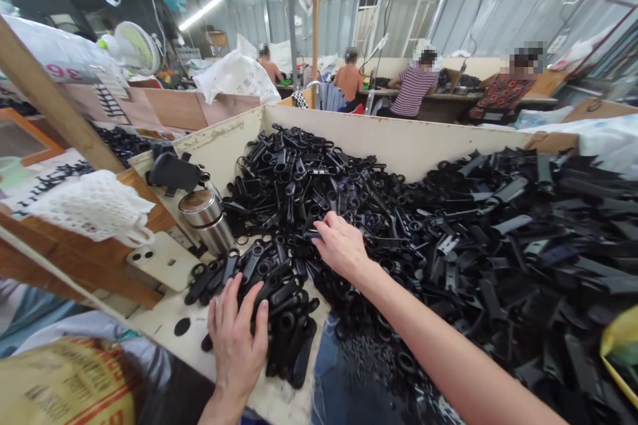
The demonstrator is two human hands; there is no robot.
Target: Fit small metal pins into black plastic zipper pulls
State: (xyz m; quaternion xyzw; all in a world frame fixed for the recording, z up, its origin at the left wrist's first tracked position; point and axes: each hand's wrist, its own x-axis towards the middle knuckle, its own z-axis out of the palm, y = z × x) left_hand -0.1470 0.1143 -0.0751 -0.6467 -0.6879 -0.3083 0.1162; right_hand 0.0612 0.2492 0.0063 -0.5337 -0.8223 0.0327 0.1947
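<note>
The left hand (236, 339) lay half open on black zipper pulls (284, 325) on a white table (164, 339), maybe holding some. The half-open right hand (341, 246) touched a big heap (399, 239). People (413, 86) sat far off in a metal shed (503, 6).

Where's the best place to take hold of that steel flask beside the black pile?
Probably around the steel flask's smooth round body, below its top, where fingers can wrap it. I'd come from the near side, the person's side, with the left hand, which is closest. The black pouch sits beyond it and the black parts crowd its other flank, so those sides look tighter.
</note>
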